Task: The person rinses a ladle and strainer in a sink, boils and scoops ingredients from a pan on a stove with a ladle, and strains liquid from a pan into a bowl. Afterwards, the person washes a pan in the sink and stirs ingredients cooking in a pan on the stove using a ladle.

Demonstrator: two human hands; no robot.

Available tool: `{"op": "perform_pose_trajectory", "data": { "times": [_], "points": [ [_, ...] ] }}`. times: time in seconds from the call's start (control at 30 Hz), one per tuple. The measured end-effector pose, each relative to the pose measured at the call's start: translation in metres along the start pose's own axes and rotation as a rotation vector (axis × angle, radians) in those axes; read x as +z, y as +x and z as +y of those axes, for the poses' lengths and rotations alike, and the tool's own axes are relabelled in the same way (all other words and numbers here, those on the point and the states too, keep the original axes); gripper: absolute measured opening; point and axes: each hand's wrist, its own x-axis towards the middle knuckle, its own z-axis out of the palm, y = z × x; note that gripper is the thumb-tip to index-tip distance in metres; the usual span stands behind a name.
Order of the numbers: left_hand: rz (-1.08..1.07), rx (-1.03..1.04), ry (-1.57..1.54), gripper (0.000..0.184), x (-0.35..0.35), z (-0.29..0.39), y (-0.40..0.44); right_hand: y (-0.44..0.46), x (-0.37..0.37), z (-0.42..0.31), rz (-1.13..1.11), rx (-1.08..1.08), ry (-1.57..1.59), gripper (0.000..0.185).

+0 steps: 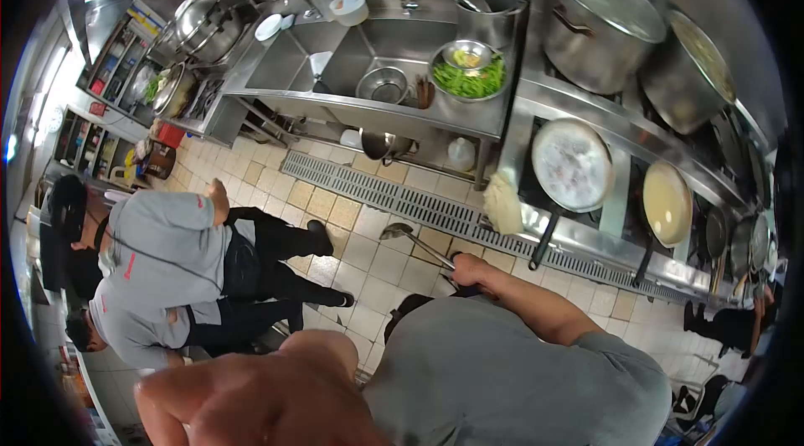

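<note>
Mid-frame, the right hand [466,269] is wrapped round a ladle [396,232] above the tiled floor [378,269]; the left hand I can't make out. Two people stand at left; a cloth [502,206] hangs beside the pan [572,164], upper right.

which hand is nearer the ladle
Right. The right hand holds the ladle; the left hand is apart from it, very close up at the picture's lower left.

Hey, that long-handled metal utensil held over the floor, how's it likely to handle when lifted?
The utensil should feel stiff, as its shaft looks like straight metal. It may feel tip-heavy, with its broad head far from the right hand.
</note>
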Motion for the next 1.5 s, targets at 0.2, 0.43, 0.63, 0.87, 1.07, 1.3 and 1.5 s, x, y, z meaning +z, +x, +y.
{"op": "perform_pose_trajectory", "data": {
  "times": [0.2,0.43,0.63,0.87,1.07,1.3,1.5],
  "points": [
    [0.086,0.245,-0.009,0.025,-0.075,0.075,-0.029,0.058,-0.078,-0.077,-0.022,-0.163,-0.050,0.040],
    [1.023,0.253,0.659,0.045,-0.215,0.167,-0.176,0.067,-0.153,-0.114,0.224,-0.213,0.210,0.037],
    [1.429,-0.180,0.526,0.034,-0.339,0.221,-0.307,0.029,-0.193,-0.139,0.511,-0.215,0.482,0.031],
    [1.291,-0.495,0.897,0.024,-0.530,0.200,-0.201,0.046,-0.228,-0.125,0.662,-0.097,0.630,0.030],
    [0.844,-0.960,1.058,0.054,-0.621,0.175,-0.157,0.066,-0.257,-0.128,0.686,0.016,0.553,0.033],
    [0.659,-0.995,1.323,0.069,-0.840,0.178,-0.154,0.122,-0.289,-0.167,0.689,0.174,0.775,0.029],
    [0.234,-1.152,1.658,0.079,-0.993,0.149,-0.081,0.183,-0.313,-0.221,0.906,0.325,0.895,0.025]
  ]
}}
